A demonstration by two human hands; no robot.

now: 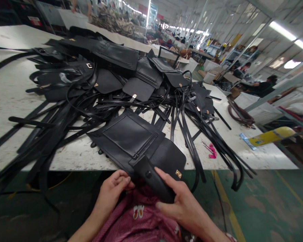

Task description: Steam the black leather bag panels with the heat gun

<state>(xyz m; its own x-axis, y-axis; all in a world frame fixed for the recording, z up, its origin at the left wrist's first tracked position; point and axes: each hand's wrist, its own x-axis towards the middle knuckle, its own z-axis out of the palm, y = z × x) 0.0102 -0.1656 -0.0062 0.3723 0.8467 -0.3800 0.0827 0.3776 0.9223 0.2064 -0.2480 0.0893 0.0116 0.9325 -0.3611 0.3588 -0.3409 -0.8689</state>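
Note:
A black leather bag [131, 141] with a rounded flap and a small gold clasp [178, 173] hangs over the near edge of the white table [5, 97]. My left hand [113, 191] curls against the bag's lower edge with its fingers bent and pressed to the leather. My right hand [181, 201] grips a black leather strap piece [154, 179] of the bag, index finger stretched along it and thumb under it. Below my hands lies a pink patterned garment [138, 222] on my lap.
A big heap of black bags and long straps [103, 77] covers the table's middle. Small pink scissors [212, 150] lie near the right edge. A yellow object [270, 136] and brown straps [239, 114] sit to the right. Other people sit at benches far back.

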